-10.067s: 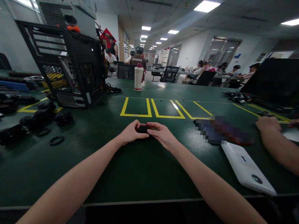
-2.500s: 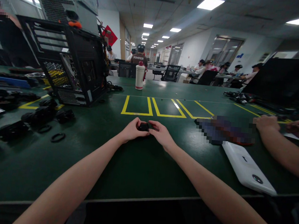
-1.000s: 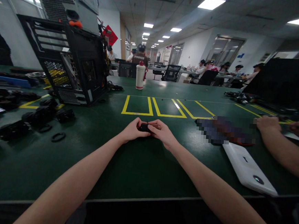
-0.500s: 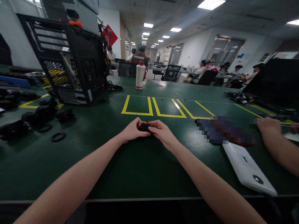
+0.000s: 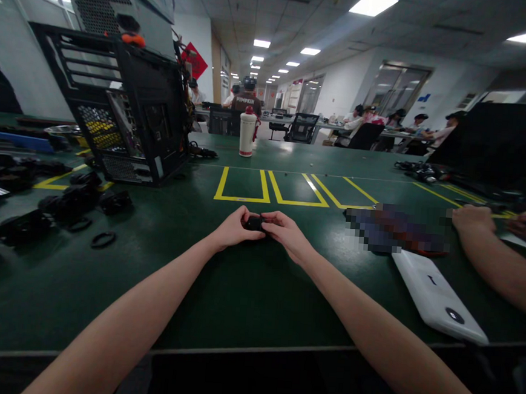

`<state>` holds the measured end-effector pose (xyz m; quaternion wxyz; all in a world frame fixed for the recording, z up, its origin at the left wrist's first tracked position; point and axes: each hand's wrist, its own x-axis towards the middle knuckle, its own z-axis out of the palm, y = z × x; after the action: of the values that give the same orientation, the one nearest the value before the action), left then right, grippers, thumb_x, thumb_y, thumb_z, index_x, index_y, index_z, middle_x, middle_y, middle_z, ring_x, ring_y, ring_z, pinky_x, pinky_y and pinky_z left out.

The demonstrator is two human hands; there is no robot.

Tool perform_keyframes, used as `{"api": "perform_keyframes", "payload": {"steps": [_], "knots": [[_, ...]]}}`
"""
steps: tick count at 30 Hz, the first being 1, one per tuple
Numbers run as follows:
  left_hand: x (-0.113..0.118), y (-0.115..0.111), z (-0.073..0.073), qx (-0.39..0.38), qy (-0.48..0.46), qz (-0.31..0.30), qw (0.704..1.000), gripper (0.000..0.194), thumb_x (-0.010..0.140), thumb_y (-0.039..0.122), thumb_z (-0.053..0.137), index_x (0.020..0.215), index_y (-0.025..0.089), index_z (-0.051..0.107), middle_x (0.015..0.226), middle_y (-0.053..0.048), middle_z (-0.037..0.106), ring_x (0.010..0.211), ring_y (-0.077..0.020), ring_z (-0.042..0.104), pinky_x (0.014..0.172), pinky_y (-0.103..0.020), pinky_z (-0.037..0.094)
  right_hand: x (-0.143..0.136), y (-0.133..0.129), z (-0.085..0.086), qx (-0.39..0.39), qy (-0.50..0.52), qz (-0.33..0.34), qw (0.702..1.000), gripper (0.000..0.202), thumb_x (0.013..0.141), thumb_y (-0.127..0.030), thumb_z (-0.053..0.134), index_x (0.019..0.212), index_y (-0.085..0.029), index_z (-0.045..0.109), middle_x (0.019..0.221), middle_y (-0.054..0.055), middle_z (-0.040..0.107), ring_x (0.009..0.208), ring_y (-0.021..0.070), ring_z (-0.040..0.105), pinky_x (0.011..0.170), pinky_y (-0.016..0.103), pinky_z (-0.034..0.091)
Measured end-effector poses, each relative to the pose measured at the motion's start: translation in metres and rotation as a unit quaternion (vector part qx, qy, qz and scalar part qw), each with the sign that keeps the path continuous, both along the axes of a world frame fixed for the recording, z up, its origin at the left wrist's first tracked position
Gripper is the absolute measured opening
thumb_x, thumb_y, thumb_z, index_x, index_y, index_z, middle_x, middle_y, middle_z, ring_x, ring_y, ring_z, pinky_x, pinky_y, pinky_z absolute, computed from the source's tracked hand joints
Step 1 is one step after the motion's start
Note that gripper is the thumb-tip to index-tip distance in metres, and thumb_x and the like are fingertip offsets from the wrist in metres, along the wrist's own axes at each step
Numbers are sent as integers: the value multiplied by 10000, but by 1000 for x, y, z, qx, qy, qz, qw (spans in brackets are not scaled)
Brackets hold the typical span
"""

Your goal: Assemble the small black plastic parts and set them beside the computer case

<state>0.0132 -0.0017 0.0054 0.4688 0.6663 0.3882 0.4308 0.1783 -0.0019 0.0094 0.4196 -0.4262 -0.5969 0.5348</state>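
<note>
A small black part (image 5: 254, 223), too dark to name, is held between my two hands over the green table (image 5: 255, 293). My left hand (image 5: 234, 229) curls around its left side, thumb in front and fingers behind. From the right, the fingertips and thumb of my right hand (image 5: 286, 232) pinch its other end. Most of the part's back is hidden by fingers. To the left on the table lie a black ring (image 5: 103, 240), a second black ring (image 5: 79, 224) and several black plastic parts (image 5: 68, 201).
An open computer case (image 5: 128, 107) stands at the back left. A white bottle (image 5: 247, 134) is beyond yellow tape outlines (image 5: 270, 201). On the right are a white phone-shaped object (image 5: 437, 296), a blurred-out item (image 5: 397, 229), another person's hand (image 5: 474, 218) and a dark monitor (image 5: 499, 143).
Almost nothing differs: both my hands stay in place on the black part. The view has shifted very slightly.
</note>
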Motion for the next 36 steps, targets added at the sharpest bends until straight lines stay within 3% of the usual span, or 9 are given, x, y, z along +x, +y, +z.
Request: {"api": "perform_keyframes", "payload": {"steps": [4,9,13,21,25,31,36], "knots": [[0,0,0,-1,0,2,1000,413,534,253,699,675,180,317,1028,-96,578,997,-233,533,832,-436,414,-1,1,-2,23,-14,-12,1000,239,707,-351,546,887,-196,559,918,16,566,872,141,526,793,340,426],[0,-1,1,-1,1,3,1000,407,534,244,699,675,179,322,1050,-102,569,1000,-230,529,838,-434,408,-3,-3,4,34,16,-13,999,197,652,-199,598,842,-171,554,910,20,579,866,133,545,820,324,416],[1,-1,1,-1,-4,10,1000,423,523,242,704,667,181,311,1035,-102,576,986,-230,534,825,-429,411,-4,-5,6,21,22,-6,1000,299,647,-150,586,943,-177,554,987,35,577,928,136,533,861,318,391],[2,0,-1,9,0,5,1000,419,527,262,700,671,179,315,997,-89,586,959,-228,544,804,-424,418,-3,0,-3,73,-66,-42,994,228,736,-353,504,880,-191,574,883,21,581,847,141,515,795,334,399],[1,0,-1,7,5,6,1000,424,528,270,703,672,178,316,1014,-91,580,973,-226,538,816,-420,412,-3,1,-2,69,-41,-36,996,205,702,-293,557,873,-180,564,891,21,580,848,136,524,808,331,402],[1,-1,0,6,13,16,1000,415,532,278,704,693,173,337,1026,-96,572,945,-215,544,812,-412,410,-2,-1,2,-1,36,0,999,345,628,-141,612,964,-175,544,1002,49,575,950,140,529,874,322,387],[1,-1,0,4,4,15,1000,411,531,268,706,693,171,341,1032,-101,570,944,-213,546,815,-414,406,1,-2,2,2,-12,11,1000,260,692,-294,577,937,-210,552,930,29,584,884,149,541,821,363,412]]}}
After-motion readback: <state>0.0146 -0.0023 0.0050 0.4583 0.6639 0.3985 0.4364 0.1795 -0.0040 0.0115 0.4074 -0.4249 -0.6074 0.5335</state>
